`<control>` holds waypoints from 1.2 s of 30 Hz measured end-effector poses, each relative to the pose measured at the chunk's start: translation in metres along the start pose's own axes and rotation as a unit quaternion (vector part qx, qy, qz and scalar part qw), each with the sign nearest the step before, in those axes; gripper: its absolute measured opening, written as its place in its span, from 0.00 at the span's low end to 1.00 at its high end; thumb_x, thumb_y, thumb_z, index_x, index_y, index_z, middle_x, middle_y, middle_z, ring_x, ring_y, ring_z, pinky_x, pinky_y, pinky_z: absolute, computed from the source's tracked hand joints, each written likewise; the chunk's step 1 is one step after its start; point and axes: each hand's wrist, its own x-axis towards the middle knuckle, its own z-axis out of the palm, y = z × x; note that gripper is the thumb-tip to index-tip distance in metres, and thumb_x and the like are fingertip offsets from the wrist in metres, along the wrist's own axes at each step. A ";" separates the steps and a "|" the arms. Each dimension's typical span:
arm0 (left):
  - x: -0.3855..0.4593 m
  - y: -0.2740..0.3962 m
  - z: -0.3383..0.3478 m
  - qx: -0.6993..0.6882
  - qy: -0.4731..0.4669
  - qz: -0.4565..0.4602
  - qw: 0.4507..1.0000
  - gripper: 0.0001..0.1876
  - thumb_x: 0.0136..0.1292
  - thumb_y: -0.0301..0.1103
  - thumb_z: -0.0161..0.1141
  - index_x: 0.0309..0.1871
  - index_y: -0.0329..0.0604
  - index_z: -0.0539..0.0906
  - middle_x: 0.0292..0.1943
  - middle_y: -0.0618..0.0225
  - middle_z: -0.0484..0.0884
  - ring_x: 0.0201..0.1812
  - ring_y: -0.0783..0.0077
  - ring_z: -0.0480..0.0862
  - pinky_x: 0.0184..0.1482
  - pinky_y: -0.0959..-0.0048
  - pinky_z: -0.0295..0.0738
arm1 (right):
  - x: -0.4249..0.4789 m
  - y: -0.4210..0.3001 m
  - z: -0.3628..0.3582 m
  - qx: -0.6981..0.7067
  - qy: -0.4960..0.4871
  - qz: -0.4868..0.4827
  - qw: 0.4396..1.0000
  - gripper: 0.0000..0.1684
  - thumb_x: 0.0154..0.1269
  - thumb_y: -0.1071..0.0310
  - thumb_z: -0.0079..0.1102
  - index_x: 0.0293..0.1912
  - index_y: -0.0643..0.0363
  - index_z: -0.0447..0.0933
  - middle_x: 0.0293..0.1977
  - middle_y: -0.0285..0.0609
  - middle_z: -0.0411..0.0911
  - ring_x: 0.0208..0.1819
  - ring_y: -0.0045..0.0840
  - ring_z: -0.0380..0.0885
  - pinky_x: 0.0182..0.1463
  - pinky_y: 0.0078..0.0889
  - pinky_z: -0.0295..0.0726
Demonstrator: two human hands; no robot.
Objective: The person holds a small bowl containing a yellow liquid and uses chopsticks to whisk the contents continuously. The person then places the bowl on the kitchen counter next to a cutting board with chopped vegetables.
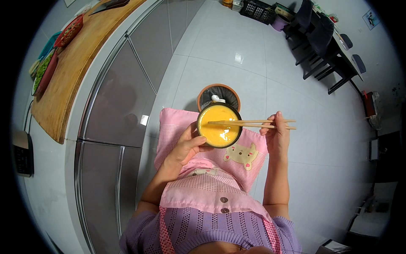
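Note:
A round bowl with a dark rim [219, 139], holding smooth yellow liquid that looks like beaten egg, is held over my lap. My left hand [187, 147] grips it at its lower left side, the thumb lying by the rim. Between the fingers of my right hand [276, 133] is a pair of wooden chopsticks [250, 123], which reach leftward across the bowl with their tips in or just over the yellow liquid. Below the bowl lies a pink checked apron [177, 130] with a bear patch.
Just beyond the bowl, on the tiled floor, stands a bin [234, 92] with a black liner and eggshells inside. A wooden board [73, 66] lies on the counter at left, beside a red basket [69, 31] and a dish of chopped greens [44, 73]. Dark chairs [320, 35] stand upper right.

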 end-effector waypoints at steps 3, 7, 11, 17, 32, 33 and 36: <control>0.001 0.000 0.000 0.004 0.000 -0.001 1.000 0.35 0.57 0.29 0.57 0.67 0.38 0.54 0.60 0.55 0.67 0.58 0.60 0.73 0.54 0.57 0.75 | -0.005 -0.009 0.002 -0.016 0.007 -0.043 0.999 0.20 0.72 0.58 0.42 0.31 0.65 0.70 0.19 0.46 0.75 0.17 0.26 0.77 0.21 0.23 0.78; 0.002 -0.002 -0.001 0.004 -0.006 0.004 1.000 0.35 0.57 0.30 0.57 0.67 0.38 0.54 0.59 0.55 0.67 0.58 0.60 0.74 0.53 0.57 0.76 | -0.012 -0.019 0.004 -0.044 -0.026 -0.106 0.993 0.19 0.71 0.60 0.44 0.31 0.67 0.70 0.21 0.47 0.75 0.18 0.29 0.77 0.22 0.25 0.79; 0.001 -0.002 -0.001 0.002 -0.004 0.004 1.000 0.35 0.57 0.29 0.58 0.67 0.37 0.54 0.59 0.55 0.67 0.57 0.59 0.74 0.52 0.58 0.77 | -0.019 -0.028 0.009 -0.067 -0.023 -0.144 0.987 0.16 0.70 0.64 0.47 0.33 0.69 0.71 0.23 0.48 0.76 0.20 0.31 0.78 0.24 0.28 0.80; 0.001 -0.001 0.000 -0.003 -0.002 0.000 1.000 0.35 0.57 0.29 0.58 0.67 0.38 0.54 0.59 0.54 0.67 0.57 0.59 0.74 0.51 0.59 0.78 | -0.025 -0.033 0.012 -0.169 -0.017 -0.181 0.969 0.15 0.68 0.65 0.50 0.34 0.69 0.74 0.25 0.47 0.77 0.23 0.30 0.79 0.27 0.29 0.82; 0.003 -0.001 -0.001 0.005 -0.008 -0.002 1.000 0.35 0.57 0.28 0.56 0.67 0.36 0.53 0.61 0.54 0.65 0.59 0.58 0.72 0.55 0.57 0.74 | -0.001 0.002 0.007 -0.101 -0.016 0.034 0.994 0.19 0.68 0.58 0.51 0.33 0.68 0.74 0.21 0.44 0.75 0.18 0.25 0.77 0.21 0.22 0.77; 0.003 -0.002 -0.001 0.002 -0.007 -0.001 1.000 0.35 0.57 0.28 0.56 0.67 0.36 0.53 0.61 0.54 0.66 0.59 0.58 0.72 0.55 0.57 0.74 | -0.001 0.006 0.008 -0.088 -0.015 0.044 0.995 0.19 0.68 0.58 0.50 0.33 0.68 0.73 0.20 0.44 0.75 0.18 0.25 0.77 0.20 0.21 0.76; 0.002 0.000 0.001 0.006 -0.003 0.002 1.000 0.34 0.57 0.28 0.57 0.66 0.36 0.54 0.60 0.54 0.66 0.59 0.58 0.72 0.55 0.57 0.74 | 0.000 0.014 0.010 -0.053 -0.003 0.058 0.997 0.19 0.69 0.57 0.48 0.31 0.64 0.71 0.20 0.43 0.75 0.17 0.23 0.76 0.19 0.19 0.75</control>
